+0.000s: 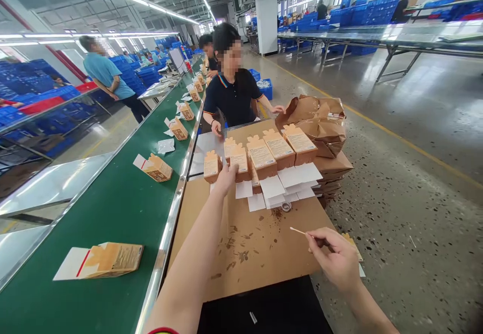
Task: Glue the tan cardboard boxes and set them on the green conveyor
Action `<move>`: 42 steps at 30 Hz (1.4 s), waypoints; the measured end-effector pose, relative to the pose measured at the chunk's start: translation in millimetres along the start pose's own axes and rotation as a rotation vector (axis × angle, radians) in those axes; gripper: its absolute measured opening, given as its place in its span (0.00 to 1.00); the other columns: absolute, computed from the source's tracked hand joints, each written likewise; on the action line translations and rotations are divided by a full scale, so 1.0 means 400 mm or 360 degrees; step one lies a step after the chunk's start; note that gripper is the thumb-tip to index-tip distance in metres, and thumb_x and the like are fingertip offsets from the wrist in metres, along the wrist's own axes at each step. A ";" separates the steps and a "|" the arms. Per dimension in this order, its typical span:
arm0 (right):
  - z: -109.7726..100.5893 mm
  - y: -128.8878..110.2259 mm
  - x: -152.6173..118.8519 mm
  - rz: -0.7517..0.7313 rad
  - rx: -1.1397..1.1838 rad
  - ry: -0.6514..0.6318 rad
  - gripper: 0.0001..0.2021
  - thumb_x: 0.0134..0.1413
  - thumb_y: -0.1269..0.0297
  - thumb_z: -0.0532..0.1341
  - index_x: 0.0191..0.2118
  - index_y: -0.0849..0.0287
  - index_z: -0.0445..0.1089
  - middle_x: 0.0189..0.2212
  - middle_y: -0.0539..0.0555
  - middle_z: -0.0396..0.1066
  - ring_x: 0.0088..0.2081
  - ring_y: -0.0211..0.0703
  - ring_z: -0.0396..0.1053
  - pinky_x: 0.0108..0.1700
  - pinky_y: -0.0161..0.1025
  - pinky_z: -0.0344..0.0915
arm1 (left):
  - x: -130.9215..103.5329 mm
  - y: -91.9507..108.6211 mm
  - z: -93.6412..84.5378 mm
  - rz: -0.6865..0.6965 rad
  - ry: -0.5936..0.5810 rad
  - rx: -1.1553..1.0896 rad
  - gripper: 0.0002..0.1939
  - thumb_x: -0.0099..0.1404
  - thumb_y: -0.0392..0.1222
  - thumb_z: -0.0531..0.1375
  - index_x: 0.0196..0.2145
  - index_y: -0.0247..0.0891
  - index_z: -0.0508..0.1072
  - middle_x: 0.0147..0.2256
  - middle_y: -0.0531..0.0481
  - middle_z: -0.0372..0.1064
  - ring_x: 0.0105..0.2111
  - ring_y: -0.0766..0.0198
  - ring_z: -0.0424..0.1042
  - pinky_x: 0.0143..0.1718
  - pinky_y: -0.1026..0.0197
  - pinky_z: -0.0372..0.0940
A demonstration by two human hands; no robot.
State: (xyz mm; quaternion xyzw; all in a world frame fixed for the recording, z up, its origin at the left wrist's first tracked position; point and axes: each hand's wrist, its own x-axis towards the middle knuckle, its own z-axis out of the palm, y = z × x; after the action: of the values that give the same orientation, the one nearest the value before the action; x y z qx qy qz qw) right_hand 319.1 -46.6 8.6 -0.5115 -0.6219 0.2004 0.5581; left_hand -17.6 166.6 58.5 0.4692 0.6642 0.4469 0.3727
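Note:
My right hand [334,256] pinches a cotton swab [297,230] over the right side of the cardboard sheet [264,268], its white tip pointing left. My left hand [227,177] reaches forward to the stacked boxes, its fingers at the side of an orange-brown box [240,164]. Whether those fingers grip that box is hard to make out. Several similar boxes with open scalloped tops and white flaps [272,187] stand around it. A small round metal-like item [286,206] lies at the front of the pile, beside dark brown smears.
A green conveyor belt [113,193] on the left carries several open boxes [124,257] and a silvery packet [166,146]. Brown wrapped bundles [320,128] sit behind the pile at right. A person in a black shirt [236,95] faces me across the table.

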 end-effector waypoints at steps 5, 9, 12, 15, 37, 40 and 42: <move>0.039 0.059 0.095 -0.0022 -0.0176 -0.0060 0.21 0.81 0.47 0.70 0.35 0.52 0.87 0.28 0.57 0.86 0.26 0.49 0.81 0.31 0.44 0.83 | -0.132 -0.040 -0.104 -0.0171 0.0056 -0.0387 0.37 0.65 0.62 0.76 0.66 0.43 0.83 0.69 0.32 0.86 0.68 0.35 0.85 0.62 0.41 0.82; 0.093 0.116 0.148 -0.0026 -0.0212 -0.0151 0.21 0.78 0.46 0.70 0.33 0.49 0.85 0.27 0.55 0.85 0.25 0.48 0.79 0.30 0.44 0.80 | -0.326 -0.129 -0.177 -0.0286 -0.0006 -0.0811 0.42 0.53 0.61 0.86 0.60 0.39 0.87 0.67 0.30 0.87 0.68 0.29 0.86 0.63 0.38 0.85; 0.109 0.145 0.167 -0.0015 -0.0244 -0.0220 0.19 0.76 0.46 0.71 0.33 0.49 0.85 0.26 0.53 0.84 0.25 0.47 0.78 0.29 0.44 0.78 | -0.439 -0.193 -0.194 -0.0464 -0.0071 -0.0791 0.42 0.50 0.64 0.90 0.55 0.38 0.88 0.63 0.28 0.89 0.65 0.28 0.88 0.66 0.34 0.84; 0.097 0.151 0.173 -0.0012 -0.0250 -0.0273 0.18 0.75 0.48 0.71 0.32 0.49 0.84 0.26 0.53 0.83 0.25 0.48 0.79 0.30 0.45 0.78 | -0.484 -0.227 -0.191 -0.0502 -0.0050 -0.0724 0.44 0.48 0.67 0.92 0.54 0.39 0.88 0.62 0.29 0.90 0.65 0.29 0.88 0.68 0.34 0.84; 0.282 -0.021 -0.071 0.0083 0.0217 -0.0840 0.15 0.78 0.57 0.70 0.35 0.50 0.87 0.27 0.52 0.84 0.27 0.44 0.80 0.31 0.37 0.80 | -0.475 -0.251 -0.161 -0.0334 -0.0081 -0.0643 0.41 0.49 0.62 0.91 0.53 0.42 0.84 0.58 0.32 0.91 0.63 0.31 0.89 0.68 0.31 0.83; 0.256 -0.019 -0.058 0.0108 0.0232 -0.0756 0.16 0.79 0.57 0.69 0.35 0.49 0.87 0.28 0.51 0.84 0.26 0.43 0.79 0.30 0.37 0.80 | -0.484 -0.251 -0.160 -0.0308 -0.0091 -0.0607 0.41 0.50 0.60 0.90 0.54 0.43 0.82 0.58 0.32 0.91 0.63 0.32 0.90 0.68 0.31 0.83; 0.229 -0.018 -0.048 0.0126 0.0225 -0.0687 0.15 0.78 0.57 0.70 0.35 0.49 0.87 0.28 0.51 0.85 0.27 0.43 0.80 0.31 0.37 0.81 | -0.498 -0.254 -0.157 -0.0285 -0.0087 -0.0555 0.41 0.51 0.58 0.90 0.56 0.44 0.80 0.59 0.34 0.90 0.63 0.34 0.89 0.69 0.33 0.83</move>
State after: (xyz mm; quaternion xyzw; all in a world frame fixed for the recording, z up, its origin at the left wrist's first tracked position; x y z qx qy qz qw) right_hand 230.9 -36.5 -22.0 -0.4403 -0.6907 0.3699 0.4384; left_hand -48.5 -55.7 -2.1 0.3484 0.6055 0.5075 0.5045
